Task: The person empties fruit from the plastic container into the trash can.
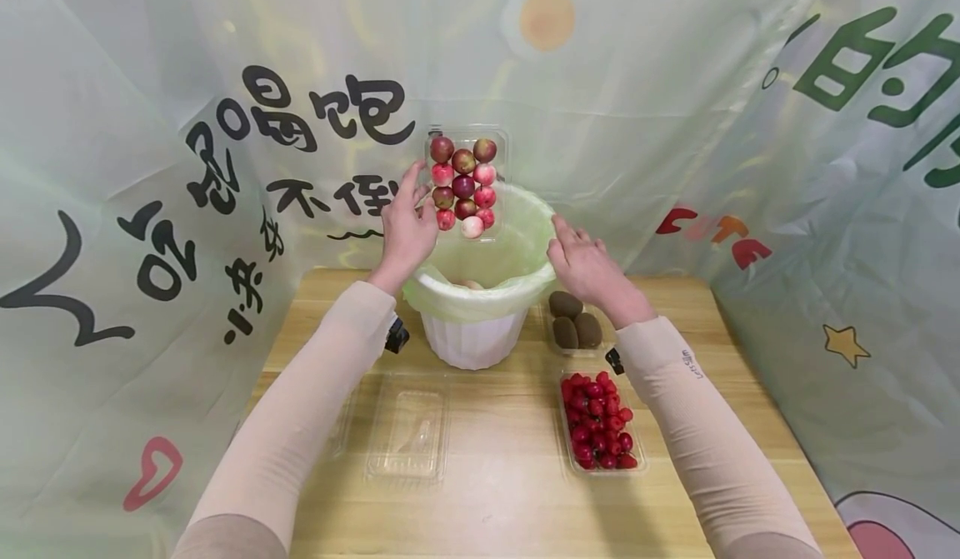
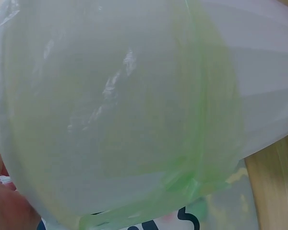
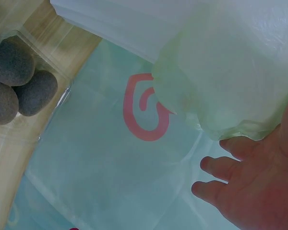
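Note:
In the head view a clear plastic box (image 1: 504, 147) of small red and purple fruits (image 1: 463, 185) is tilted up above a white bin (image 1: 476, 338). My left hand (image 1: 408, 230) grips the box by its left side. Over the bin's rim is a pale green bag (image 1: 480, 301), and something pale shows low inside it. At the right of that rim my right hand (image 1: 588, 267) holds the edge; the right wrist view shows several of its fingers (image 3: 221, 167) spread outside the bag. The bag and bin wall fill most of the left wrist view, hiding the box.
A clear box of brown kiwis (image 1: 576, 321) stands right of the bin. Nearer lies a box of red berry-like fruits (image 1: 597, 421). An empty clear box (image 1: 407, 434) sits at front left, partly beside another clear one. Printed cloth walls (image 1: 675, 59) enclose the wooden table (image 1: 510, 492).

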Tool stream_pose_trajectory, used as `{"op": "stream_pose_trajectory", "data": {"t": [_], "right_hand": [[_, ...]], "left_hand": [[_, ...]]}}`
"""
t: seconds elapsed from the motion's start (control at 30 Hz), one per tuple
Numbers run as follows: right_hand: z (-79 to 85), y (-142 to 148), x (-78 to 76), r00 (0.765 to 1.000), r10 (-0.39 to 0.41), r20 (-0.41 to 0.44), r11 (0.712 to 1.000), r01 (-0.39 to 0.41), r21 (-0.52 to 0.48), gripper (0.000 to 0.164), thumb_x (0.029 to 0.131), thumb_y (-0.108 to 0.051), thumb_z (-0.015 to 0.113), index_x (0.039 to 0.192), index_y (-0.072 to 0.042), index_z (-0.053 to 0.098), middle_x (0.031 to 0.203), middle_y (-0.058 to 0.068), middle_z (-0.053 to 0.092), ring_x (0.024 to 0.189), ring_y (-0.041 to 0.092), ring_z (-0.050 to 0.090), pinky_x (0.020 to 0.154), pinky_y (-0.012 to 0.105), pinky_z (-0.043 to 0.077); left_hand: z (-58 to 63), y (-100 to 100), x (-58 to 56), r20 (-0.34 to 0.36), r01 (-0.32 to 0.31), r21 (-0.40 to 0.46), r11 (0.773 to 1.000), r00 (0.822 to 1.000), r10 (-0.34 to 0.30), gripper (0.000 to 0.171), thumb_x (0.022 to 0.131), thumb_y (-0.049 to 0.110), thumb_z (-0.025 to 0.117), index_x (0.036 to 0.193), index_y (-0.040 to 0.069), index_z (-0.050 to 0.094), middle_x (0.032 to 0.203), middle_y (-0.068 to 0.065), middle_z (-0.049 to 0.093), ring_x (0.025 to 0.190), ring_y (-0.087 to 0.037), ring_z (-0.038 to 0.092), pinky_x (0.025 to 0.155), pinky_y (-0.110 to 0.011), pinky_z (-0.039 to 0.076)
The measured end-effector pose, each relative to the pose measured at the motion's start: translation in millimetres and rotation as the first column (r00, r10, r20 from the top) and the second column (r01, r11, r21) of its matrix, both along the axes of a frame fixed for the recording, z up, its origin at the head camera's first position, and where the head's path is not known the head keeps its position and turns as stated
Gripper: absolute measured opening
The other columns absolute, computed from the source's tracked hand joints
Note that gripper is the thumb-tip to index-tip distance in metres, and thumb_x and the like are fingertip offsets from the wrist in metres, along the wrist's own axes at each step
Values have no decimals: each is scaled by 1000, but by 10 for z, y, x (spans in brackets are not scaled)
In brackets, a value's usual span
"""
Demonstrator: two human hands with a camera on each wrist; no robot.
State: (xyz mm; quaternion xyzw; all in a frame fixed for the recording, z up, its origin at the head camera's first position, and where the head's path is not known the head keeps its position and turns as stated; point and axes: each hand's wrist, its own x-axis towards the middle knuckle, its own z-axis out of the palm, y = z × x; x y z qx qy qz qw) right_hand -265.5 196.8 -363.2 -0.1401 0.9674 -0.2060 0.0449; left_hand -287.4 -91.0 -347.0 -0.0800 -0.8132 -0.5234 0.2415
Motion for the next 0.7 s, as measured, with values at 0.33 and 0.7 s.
{"op": "stream_pose_trajectory", "data": {"t": [0.33, 0.7], "right_hand": [[0, 11, -3, 1000, -3, 2, 1000, 3, -5, 68, 111, -45, 10, 171, -13, 1, 179, 9, 8, 163, 44, 11, 131, 65, 5], [-7, 4, -8, 1000, 3, 2, 1000, -3, 10, 68, 111, -44, 10, 171, -12, 1, 178, 11, 8, 162, 47, 12, 131, 66, 5]], "left_hand": [[-13, 6, 7, 20, 2, 6, 1000, 1000, -2, 61, 103, -5, 52, 161, 11, 42, 156, -23, 53, 140, -33, 59, 107, -42, 57], [11, -19, -1, -42, -62, 31, 998, 997, 64, 60, 103, -3, 54, 159, 15, 45, 146, -25, 61, 134, -30, 64, 104, -42, 59]]}}
